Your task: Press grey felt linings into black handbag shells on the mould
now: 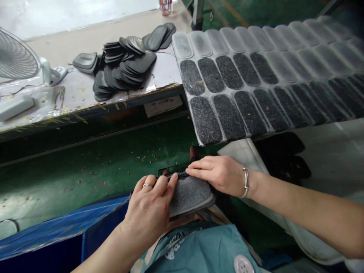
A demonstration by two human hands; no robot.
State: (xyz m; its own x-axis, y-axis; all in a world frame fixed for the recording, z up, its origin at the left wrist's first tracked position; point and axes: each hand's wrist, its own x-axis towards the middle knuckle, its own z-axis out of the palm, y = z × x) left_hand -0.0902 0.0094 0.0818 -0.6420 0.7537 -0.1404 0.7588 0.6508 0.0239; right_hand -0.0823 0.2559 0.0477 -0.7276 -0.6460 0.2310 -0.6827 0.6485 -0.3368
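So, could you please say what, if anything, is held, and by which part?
A grey pad: the left hand grips its left end, and the right hand has its fingertips on the far edge.

A green floor (93,159) runs beneath everything, littered with small scraps; a pale glare of light falls on it between eight and nine o'clock. From nine to twelve o'clock stretches a long workbench (61,43), its front edge chipped and flecked with yellow. A white fan (17,57) stands on it near ten. At twelve rises a metal post (198,13); at eight sits a blue container (105,223); around three lies a whitish surface (338,151).
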